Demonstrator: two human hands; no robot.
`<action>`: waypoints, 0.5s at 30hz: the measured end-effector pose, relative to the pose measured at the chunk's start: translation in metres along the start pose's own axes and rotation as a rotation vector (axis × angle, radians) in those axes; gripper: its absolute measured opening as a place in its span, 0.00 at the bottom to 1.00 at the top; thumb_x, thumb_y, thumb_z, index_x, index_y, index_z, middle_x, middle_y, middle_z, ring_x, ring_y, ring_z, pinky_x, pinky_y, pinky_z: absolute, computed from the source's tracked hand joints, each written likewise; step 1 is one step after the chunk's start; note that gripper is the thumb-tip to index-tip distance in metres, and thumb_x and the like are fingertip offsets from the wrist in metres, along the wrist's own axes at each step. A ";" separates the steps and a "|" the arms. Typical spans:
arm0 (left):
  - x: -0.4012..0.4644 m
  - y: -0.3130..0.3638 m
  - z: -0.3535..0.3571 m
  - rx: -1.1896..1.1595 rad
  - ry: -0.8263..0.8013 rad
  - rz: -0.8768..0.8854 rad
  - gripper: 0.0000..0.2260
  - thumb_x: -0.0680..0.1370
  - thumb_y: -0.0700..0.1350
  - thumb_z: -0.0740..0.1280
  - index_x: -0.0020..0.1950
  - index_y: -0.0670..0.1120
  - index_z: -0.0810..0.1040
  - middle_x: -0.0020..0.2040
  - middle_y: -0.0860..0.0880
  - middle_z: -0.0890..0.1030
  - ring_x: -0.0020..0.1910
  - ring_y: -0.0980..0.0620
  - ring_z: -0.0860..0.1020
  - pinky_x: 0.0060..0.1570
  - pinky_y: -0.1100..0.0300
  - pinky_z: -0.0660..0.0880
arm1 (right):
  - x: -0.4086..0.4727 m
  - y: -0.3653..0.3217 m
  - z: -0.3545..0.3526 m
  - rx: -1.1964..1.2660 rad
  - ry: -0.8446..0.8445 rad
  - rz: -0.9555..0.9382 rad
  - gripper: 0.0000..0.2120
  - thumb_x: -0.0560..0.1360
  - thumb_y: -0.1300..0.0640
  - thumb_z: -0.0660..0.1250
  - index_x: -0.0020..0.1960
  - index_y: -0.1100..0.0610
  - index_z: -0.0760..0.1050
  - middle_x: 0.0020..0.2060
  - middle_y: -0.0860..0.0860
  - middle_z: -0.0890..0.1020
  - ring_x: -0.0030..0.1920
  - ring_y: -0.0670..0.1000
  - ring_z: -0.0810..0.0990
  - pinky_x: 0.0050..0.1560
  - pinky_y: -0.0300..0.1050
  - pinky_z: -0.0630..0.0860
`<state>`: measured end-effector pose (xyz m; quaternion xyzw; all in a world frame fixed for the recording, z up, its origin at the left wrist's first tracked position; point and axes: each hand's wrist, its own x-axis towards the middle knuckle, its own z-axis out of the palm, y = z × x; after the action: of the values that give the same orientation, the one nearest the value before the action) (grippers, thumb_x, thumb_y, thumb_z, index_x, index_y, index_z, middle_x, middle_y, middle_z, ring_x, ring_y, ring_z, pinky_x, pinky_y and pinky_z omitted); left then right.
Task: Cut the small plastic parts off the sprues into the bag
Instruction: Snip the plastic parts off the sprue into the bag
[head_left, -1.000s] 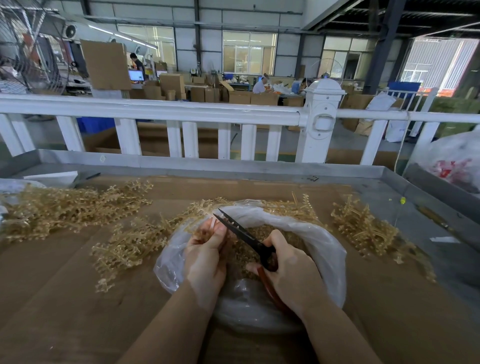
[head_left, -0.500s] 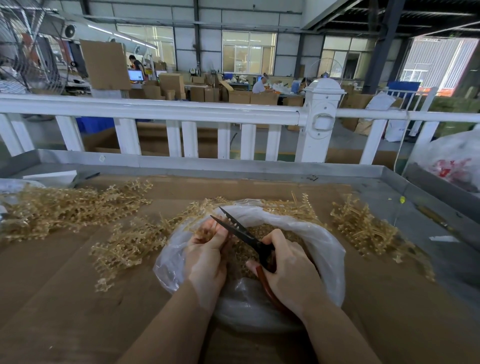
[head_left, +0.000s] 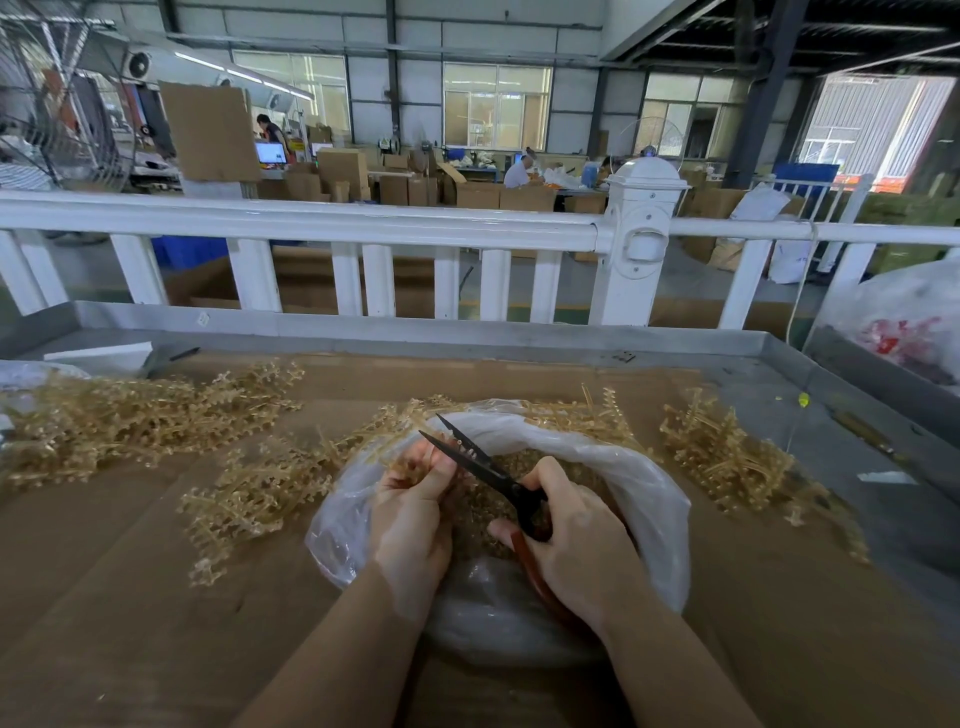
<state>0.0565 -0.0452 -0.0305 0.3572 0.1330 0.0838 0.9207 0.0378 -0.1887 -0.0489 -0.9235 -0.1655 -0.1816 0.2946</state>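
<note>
A clear plastic bag (head_left: 652, 499) lies open on the cardboard-covered table, with small amber cut parts (head_left: 524, 462) inside. My left hand (head_left: 415, 514) grips an amber sprue (head_left: 410, 460) over the bag's mouth. My right hand (head_left: 576, 545) holds red-handled scissors (head_left: 480, 462); their black blades stand slightly apart and point up-left at the sprue. Piles of amber sprues lie at the far left (head_left: 130, 415), beside the bag on the left (head_left: 260, 488) and on the right (head_left: 727, 457).
A raised grey metal rim (head_left: 415, 327) edges the table, and a white fence (head_left: 641, 234) runs behind it. A white bag with red print (head_left: 904, 322) stands at the far right. A white block (head_left: 98, 356) lies at the back left.
The scissors and both hands shifted slightly over the bag; the blades stay at the sprue in my left hand. Nothing else moved.
</note>
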 end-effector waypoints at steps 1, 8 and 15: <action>0.000 0.001 0.000 -0.007 0.007 -0.006 0.07 0.75 0.30 0.64 0.44 0.40 0.78 0.34 0.46 0.83 0.33 0.53 0.83 0.34 0.62 0.80 | 0.001 0.000 0.000 0.004 -0.003 -0.003 0.17 0.70 0.40 0.68 0.47 0.47 0.64 0.42 0.40 0.76 0.44 0.43 0.73 0.43 0.36 0.67; -0.001 0.002 0.001 -0.024 -0.010 -0.027 0.06 0.75 0.31 0.65 0.45 0.40 0.78 0.33 0.46 0.83 0.32 0.53 0.83 0.31 0.63 0.79 | 0.001 0.000 0.000 0.003 0.001 0.002 0.19 0.69 0.39 0.69 0.48 0.48 0.65 0.44 0.43 0.79 0.43 0.45 0.78 0.43 0.39 0.74; -0.002 0.001 0.000 0.012 -0.034 -0.022 0.07 0.75 0.29 0.64 0.44 0.39 0.78 0.33 0.46 0.83 0.32 0.53 0.83 0.32 0.62 0.80 | -0.002 0.000 0.002 -0.016 0.033 -0.008 0.17 0.70 0.40 0.69 0.49 0.46 0.65 0.44 0.41 0.75 0.47 0.44 0.74 0.47 0.37 0.72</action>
<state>0.0544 -0.0448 -0.0290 0.3624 0.1220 0.0667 0.9216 0.0366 -0.1880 -0.0507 -0.9220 -0.1628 -0.1993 0.2892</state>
